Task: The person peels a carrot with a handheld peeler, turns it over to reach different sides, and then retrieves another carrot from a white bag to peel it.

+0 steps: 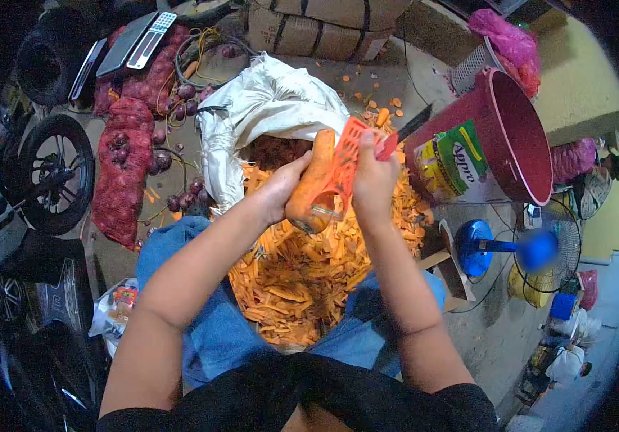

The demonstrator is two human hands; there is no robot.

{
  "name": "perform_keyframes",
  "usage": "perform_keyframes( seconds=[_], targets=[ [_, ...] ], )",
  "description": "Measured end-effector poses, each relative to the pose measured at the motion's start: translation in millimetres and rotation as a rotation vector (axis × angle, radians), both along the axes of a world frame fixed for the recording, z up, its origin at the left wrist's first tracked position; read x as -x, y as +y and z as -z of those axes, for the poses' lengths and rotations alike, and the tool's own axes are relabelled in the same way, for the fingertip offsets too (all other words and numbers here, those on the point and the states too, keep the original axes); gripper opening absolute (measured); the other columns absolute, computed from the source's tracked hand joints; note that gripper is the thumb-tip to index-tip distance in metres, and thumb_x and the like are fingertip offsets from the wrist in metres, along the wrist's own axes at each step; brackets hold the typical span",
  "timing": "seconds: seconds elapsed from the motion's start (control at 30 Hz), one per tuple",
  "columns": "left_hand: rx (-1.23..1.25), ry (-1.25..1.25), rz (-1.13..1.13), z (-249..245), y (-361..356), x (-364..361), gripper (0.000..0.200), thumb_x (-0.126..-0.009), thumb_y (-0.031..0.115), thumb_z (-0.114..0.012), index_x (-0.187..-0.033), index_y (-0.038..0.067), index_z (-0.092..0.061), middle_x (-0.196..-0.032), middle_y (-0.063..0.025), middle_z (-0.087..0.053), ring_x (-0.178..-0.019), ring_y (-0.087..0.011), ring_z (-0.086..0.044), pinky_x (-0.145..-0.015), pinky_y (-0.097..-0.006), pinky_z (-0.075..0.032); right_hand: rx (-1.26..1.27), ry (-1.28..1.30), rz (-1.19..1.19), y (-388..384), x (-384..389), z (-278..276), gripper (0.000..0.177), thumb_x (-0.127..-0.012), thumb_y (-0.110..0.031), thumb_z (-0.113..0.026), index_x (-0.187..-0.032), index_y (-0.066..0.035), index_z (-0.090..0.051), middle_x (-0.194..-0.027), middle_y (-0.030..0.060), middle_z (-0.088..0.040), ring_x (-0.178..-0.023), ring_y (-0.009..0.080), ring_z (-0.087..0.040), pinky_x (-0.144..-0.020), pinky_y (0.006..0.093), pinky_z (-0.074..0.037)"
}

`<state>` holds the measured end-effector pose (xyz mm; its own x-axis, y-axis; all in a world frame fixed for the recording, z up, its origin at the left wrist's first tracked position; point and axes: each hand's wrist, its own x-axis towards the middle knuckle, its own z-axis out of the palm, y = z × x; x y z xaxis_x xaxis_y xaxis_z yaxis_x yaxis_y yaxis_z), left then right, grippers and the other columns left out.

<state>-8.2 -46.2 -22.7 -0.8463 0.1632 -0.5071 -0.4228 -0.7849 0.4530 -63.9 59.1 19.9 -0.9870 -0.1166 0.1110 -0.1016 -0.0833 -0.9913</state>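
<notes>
My left hand [281, 189] is wrapped round a thick carrot [315, 176], held tilted above a heap of orange peelings [309, 266] between my knees. In my right hand [376, 180] is an orange plastic peeler [348, 151] with a slotted body, its blade end at the carrot's side. A knife [415, 122] with a red handle and dark blade sticks out past my right fingers, its handle overlapping them in this view. Just beyond my hands lies a white woven sack [270, 97], its mouth open toward the heap.
On the right a large red bucket [532, 144] leans toward me, with a blue fan [475, 248] nearby. Red net bags of onions [119, 173] and a scale [151, 39] are at left, beside a motorbike wheel [57, 174]. A person [567, 363] is far right.
</notes>
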Motion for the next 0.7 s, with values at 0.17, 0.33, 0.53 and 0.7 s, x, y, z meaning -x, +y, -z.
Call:
perform_keyframes(
  seconds=[0.17,0.33,0.53,0.7],
  targets=[
    [0.150,-0.047,0.010,3,5,-3,0.033,-0.085,0.028,-0.028,-0.102,0.005,-0.045,-0.093,-0.0088,-0.054,-0.080,-0.0153,-0.055,-0.071,-0.0268,-0.045,-0.319,0.407,0.023,-8,-20,3,0.018,-0.079,-0.018,-0.046,-0.076,0.000,-0.048,-0.056,0.0104,-0.047,-0.048,0.0180,-0.044,-0.047,0.0293,-0.036],
    [0.367,0.221,0.272,1,-1,0,0.035,-0.085,0.029,-0.029,-0.105,0.004,-0.044,-0.096,-0.0071,-0.053,-0.085,-0.0140,-0.052,-0.074,-0.0254,-0.042,-0.449,0.396,0.134,1,7,19,0.020,-0.079,-0.017,-0.045,-0.070,0.001,-0.046,-0.055,0.0115,-0.045,-0.049,0.0230,-0.044,-0.049,0.0330,-0.035],
    [0.331,0.094,0.396,-32,16,-28,0.041,-0.084,0.031,-0.033,-0.114,0.003,-0.037,-0.107,-0.0072,-0.048,-0.094,-0.0130,-0.048,-0.079,-0.0255,-0.039,-0.488,0.216,0.608,70,105,48,0.021,-0.078,-0.017,-0.045,-0.072,0.002,-0.046,-0.063,0.0123,-0.051,-0.056,0.0224,-0.047,-0.055,0.0336,-0.037],
    [0.148,-0.067,0.352,-24,0,-18,0.040,-0.084,0.031,-0.034,-0.112,0.004,-0.039,-0.106,-0.0075,-0.048,-0.092,-0.0138,-0.049,-0.079,-0.0273,-0.040,0.066,0.000,0.262,42,77,34,0.016,-0.079,-0.017,-0.047,-0.076,-0.001,-0.049,-0.067,0.0029,-0.050,-0.059,0.0116,-0.046,-0.054,0.0266,-0.037]
  ],
)
